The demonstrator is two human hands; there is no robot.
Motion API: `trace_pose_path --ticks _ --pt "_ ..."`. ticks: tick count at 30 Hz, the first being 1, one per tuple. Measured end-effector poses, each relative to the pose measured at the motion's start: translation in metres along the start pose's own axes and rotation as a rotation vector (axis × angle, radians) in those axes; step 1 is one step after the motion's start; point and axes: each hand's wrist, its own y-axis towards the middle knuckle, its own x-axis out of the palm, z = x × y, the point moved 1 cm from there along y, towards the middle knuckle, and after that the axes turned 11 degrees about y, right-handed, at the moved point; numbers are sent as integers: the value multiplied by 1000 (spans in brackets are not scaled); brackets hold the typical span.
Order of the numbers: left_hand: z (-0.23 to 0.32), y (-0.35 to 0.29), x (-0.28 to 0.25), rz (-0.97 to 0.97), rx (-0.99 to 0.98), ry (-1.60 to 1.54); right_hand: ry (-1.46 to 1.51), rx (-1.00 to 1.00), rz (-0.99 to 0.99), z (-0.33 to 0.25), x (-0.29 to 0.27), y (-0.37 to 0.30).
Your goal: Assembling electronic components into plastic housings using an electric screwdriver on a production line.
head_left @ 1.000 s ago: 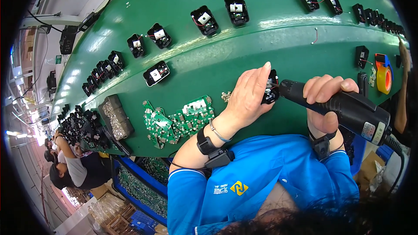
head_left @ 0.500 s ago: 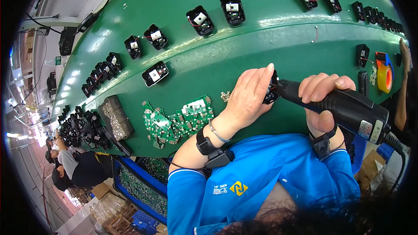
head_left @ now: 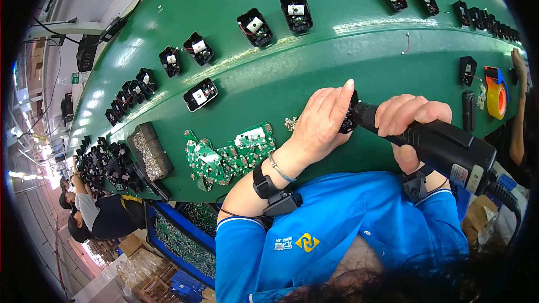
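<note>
My left hand [head_left: 321, 119] is closed around a small black plastic housing [head_left: 348, 124], most of it hidden behind the fingers. In my right hand [head_left: 412, 116] is a black electric screwdriver [head_left: 461, 147], with a cord at its rear. Its nose points left into the housing; the tip itself cannot be made out. Left of my left hand lie a small heap of metal bits [head_left: 290, 124] and a pile of green circuit boards [head_left: 227, 160]. Another black housing with a white part [head_left: 200, 96] lies farther left.
Along the far strip of the green table [head_left: 337, 62] stand several open black housings [head_left: 296, 12]. A bin of small metal parts [head_left: 147, 154] and a heap of black parts [head_left: 106, 165] are at left. An orange tape dispenser [head_left: 496, 92] stands at right. Another person [head_left: 106, 216] is at far left.
My right hand and the screwdriver have shifted slightly left, with its rear end a little lower. The far row of housings has slid slightly left. My left hand has stayed nearly still.
</note>
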Motion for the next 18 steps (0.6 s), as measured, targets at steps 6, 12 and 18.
trace_pose_path --ticks 6,12,18 --pt "-3 -1 -2 -5 -30 20 69 -27 8 8 0 -2" --pt "2 3 0 -14 -33 7 187 -89 -52 19 -14 -1" --pt "2 5 4 -50 -39 38 150 -65 75 22 -15 -6"
